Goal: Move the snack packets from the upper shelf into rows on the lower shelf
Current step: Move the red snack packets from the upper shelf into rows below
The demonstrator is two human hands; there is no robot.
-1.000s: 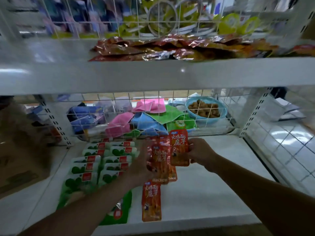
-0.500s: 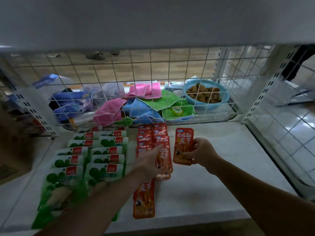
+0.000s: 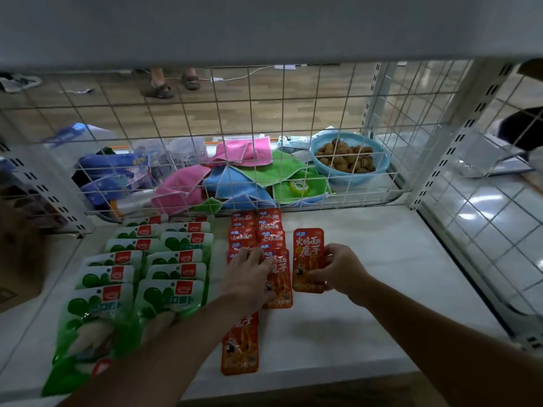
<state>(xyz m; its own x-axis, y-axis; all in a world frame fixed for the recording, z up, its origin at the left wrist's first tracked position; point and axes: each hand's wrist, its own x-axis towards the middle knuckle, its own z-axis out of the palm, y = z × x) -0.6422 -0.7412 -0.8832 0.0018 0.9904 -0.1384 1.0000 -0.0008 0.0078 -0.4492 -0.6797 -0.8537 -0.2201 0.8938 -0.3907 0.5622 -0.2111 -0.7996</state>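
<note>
Pinches a red packet (image 3: 308,259) by its right edge with the right hand (image 3: 338,273), down at the lower shelf (image 3: 396,274). Rests the left hand (image 3: 248,277), fingers (image 3: 252,257) straight, on the red rows (image 3: 258,230) just left of that packet. Left of that hand, green packets (image 3: 164,271) in two rows.

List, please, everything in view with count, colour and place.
lower shelf: one, white
green snack packets: about a dozen, green-white, two rows, shelf left
red snack packets: many, red-orange, two overlapping rows, shelf middle
loose red packet: one, red-orange, front edge
held red packet: one, red-orange, right of the rows
wire grid: one, white, behind the shelf
cloths: several, pink, green, blue, behind grid
basket: one, blue, brown pieces inside, behind grid, right
left hand: rests on red rows
right hand: pinches held red packet
</note>
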